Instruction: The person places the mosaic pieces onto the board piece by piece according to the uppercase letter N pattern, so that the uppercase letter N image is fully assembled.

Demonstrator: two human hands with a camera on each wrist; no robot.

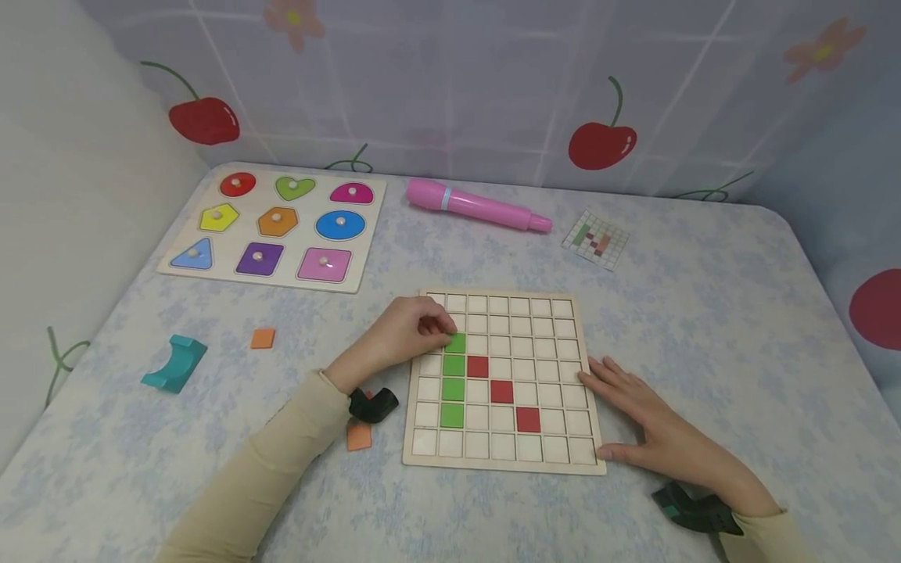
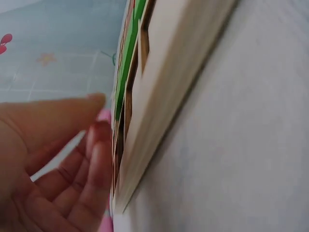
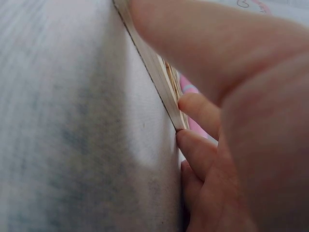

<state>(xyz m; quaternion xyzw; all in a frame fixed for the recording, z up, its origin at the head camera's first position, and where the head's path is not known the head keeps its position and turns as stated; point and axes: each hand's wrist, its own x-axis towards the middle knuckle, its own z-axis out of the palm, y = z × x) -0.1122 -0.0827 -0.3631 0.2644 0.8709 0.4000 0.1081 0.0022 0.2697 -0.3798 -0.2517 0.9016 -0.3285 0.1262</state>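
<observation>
A wooden grid board [image 1: 493, 467] lies flat on the patterned table. Four green tiles fill a column on its left side, and three red tiles, one of them a middle red tile [image 1: 501, 392], step diagonally down to the right. My left hand [image 1: 408, 328] hovers over the board's upper left, thumb and fingertips right at the topmost green tile [image 1: 457, 342]. In the left wrist view, nothing shows between thumb and curved fingers. My right hand [image 1: 651, 434] rests beside the board with spread fingers, its thumb and fingertips touching the right edge.
An orange tile [image 1: 263, 338] and a teal curved block [image 1: 176, 364] lie at left. Another orange tile [image 1: 359, 437] sits by my left wrist, which partly hides a red piece. Behind are a knobbed shape puzzle [image 1: 263, 280], a pink pen-shaped object [image 1: 486, 208] and a pattern card [image 1: 597, 239].
</observation>
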